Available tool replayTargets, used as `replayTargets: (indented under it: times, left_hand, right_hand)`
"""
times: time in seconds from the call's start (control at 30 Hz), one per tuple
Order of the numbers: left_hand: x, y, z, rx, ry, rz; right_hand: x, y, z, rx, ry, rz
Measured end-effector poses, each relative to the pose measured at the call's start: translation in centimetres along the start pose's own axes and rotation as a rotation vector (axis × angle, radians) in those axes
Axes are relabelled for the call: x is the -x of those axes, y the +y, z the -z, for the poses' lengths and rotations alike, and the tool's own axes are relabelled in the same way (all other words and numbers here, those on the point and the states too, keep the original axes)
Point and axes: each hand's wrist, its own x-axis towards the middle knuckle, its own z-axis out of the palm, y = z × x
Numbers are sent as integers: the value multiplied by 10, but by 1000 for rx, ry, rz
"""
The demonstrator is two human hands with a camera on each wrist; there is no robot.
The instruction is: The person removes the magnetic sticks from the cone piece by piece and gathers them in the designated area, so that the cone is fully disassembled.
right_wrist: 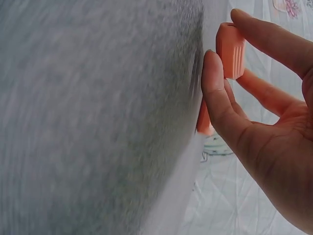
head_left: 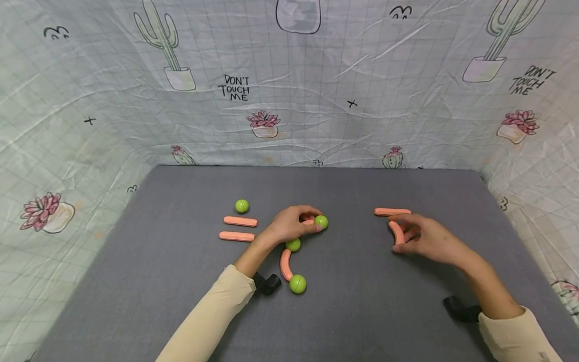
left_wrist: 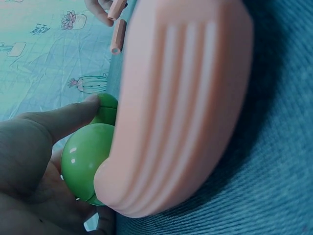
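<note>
In the head view my left hand (head_left: 289, 224) pinches a green ball (head_left: 321, 222) between thumb and fingertips, next to a partly hidden orange piece (head_left: 308, 221). Close below that hand lie another green ball (head_left: 293, 245), a curved orange stick (head_left: 286, 265) and a third green ball (head_left: 298, 284), strung end to end. The curved stick's grooved side (left_wrist: 171, 107) fills much of the left wrist view. On the right, my right hand (head_left: 431, 239) holds a short curved orange stick (head_left: 396, 233) between thumb and fingers. Just behind it is a straight orange stick (head_left: 391, 212), partly covered by the fingers.
Left of my left hand, two straight orange sticks (head_left: 240, 221) lie roughly parallel on the grey tabletop (head_left: 135, 281). Behind them sits a single green ball (head_left: 242, 206). A cactus-printed cloth (head_left: 312, 85) hangs around the back and sides of the table.
</note>
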Motion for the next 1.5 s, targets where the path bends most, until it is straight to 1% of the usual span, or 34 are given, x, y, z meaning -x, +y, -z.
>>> replayTargets:
  times: [0.2, 0.4, 0.67, 0.93, 1.17, 1.4, 1.5]
  left_hand:
    - [-1, -1, 0, 5, 15, -4]
    - [0, -2, 0, 13, 17, -10]
    - [1, -2, 0, 21, 11, -3]
    - [1, -6, 0, 54, 14, -28]
    - [2, -9, 0, 86, 21, -12]
    - [11, -11, 2, 89, 29, -30]
    - [16, -13, 3, 71, 35, -47]
  right_hand:
    - [3, 6, 7, 93, -16, -141]
    - [6, 14, 12, 130, -22, -195]
    - [6, 19, 13, 182, -1, -197]
    - [6, 23, 15, 202, 3, -173]
    - [5, 23, 15, 217, 2, -170]
    - [7, 24, 14, 199, 3, -189]
    - [7, 23, 14, 204, 26, -202]
